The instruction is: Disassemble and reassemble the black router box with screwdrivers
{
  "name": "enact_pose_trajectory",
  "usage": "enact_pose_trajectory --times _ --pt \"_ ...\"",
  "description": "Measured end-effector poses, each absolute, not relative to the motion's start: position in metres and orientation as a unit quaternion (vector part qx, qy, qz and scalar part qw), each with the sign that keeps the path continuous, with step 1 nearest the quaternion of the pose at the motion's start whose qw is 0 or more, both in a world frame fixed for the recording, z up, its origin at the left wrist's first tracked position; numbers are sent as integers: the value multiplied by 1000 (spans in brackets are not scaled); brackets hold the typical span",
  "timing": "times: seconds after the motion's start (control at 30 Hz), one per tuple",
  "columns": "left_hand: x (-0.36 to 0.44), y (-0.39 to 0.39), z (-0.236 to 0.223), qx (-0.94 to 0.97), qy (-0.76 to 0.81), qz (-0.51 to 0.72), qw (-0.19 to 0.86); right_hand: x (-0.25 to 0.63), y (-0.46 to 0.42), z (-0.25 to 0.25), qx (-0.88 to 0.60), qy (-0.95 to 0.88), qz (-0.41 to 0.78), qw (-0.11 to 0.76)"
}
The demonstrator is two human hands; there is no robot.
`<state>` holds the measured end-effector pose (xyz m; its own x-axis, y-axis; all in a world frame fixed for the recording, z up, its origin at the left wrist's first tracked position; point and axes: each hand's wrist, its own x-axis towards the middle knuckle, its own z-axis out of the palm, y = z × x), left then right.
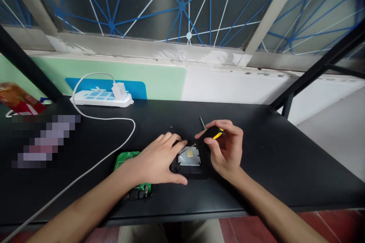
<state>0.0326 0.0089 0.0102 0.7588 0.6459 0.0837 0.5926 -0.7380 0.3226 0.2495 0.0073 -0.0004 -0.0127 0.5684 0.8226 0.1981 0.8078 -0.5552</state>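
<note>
My right hand is closed around the black and yellow handle of a screwdriver. Its thin shaft slants down to the left, and the tip reaches the upper left edge of a silver metal plate. The plate sits in a black plastic casing. My left hand lies over the casing's left side, fingers stretched and thumb pointing out, its fingertips close to the screwdriver tip. Partly covered by my left hand and wrist is a green circuit board in a black housing.
A thin metallic rod shows behind my right hand. A small light bit lies nearby. At the back left stands a white power strip with a charger; its white cable crosses the black table. A red-orange package is far left.
</note>
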Motion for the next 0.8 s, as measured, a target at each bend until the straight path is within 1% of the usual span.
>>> enact_pose_trajectory --times 0.1,0.23,0.47,0.63,0.8 --pt "33 10 8 927 334 100 137 251 5 -2 -282 -700 148 639" --pt "33 9 9 928 336 88 135 251 1 -3 -300 -711 188 607" --pt "33 9 13 929 332 85 143 245 -2 -1 -244 -720 233 607" --pt "33 9 12 928 326 102 146 245 -3 0 -284 -727 178 600" --pt "32 10 7 927 327 103 149 237 3 8 -264 -751 129 592"
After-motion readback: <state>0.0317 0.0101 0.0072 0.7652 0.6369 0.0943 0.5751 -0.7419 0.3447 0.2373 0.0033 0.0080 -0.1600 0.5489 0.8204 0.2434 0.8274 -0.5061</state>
